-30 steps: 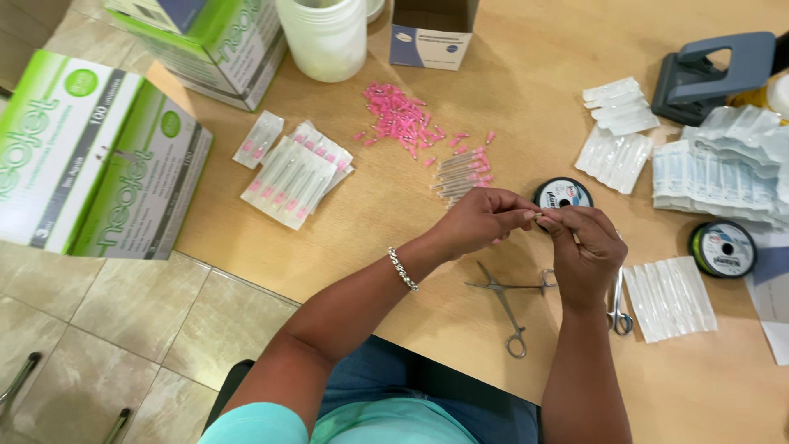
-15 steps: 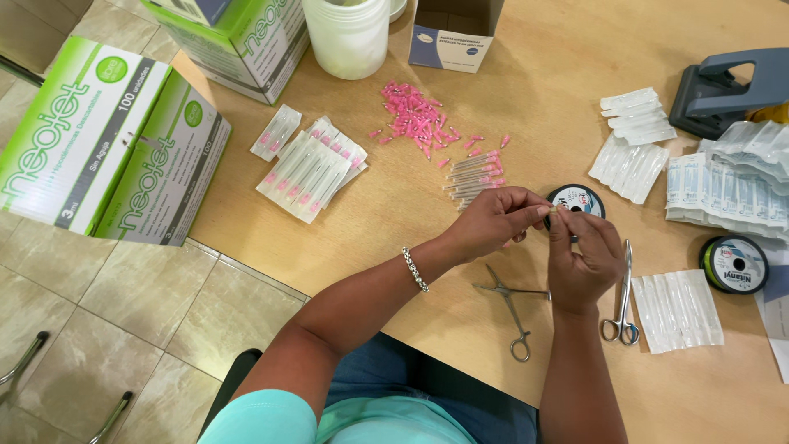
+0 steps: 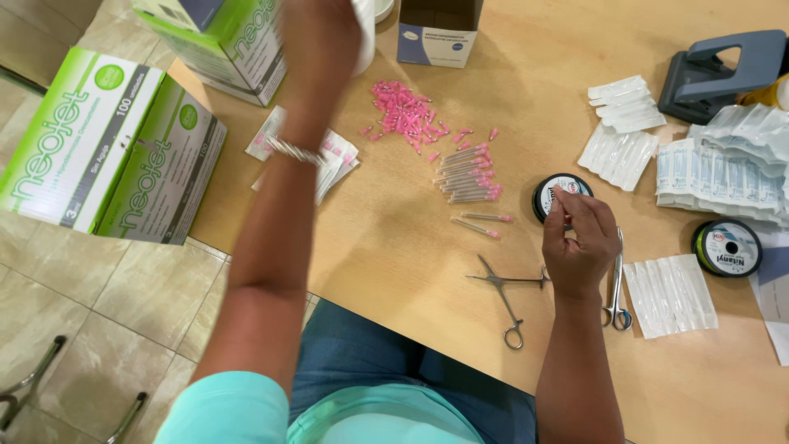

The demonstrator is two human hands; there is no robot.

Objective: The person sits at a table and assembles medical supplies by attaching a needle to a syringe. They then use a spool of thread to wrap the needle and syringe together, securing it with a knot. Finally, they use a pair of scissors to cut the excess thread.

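Note:
My right hand (image 3: 579,242) hovers just above the wooden table (image 3: 394,247), thumb and fingers pinched on a small thin piece too fine to make out. It is right beside a black spool (image 3: 549,197). My left hand (image 3: 316,37) is raised high at the table's far side, blurred, in front of a white jar (image 3: 367,33); its fingers are unclear. A row of pink-hubbed needles (image 3: 468,181) lies left of the spool, below a heap of pink caps (image 3: 407,115). Metal forceps (image 3: 505,296) and scissors-like clamps (image 3: 616,292) flank my right wrist.
Green and white cartons (image 3: 107,156) overhang the table's left edge, with another carton (image 3: 230,41) behind. White sealed packets (image 3: 670,296) and more packets (image 3: 616,152) lie at right, near a second spool (image 3: 727,247), a grey hole punch (image 3: 719,70) and a small open box (image 3: 440,33).
My left hand has left my right hand and swung up and away toward the far side of the table. The right hand stays pinched by the black spool.

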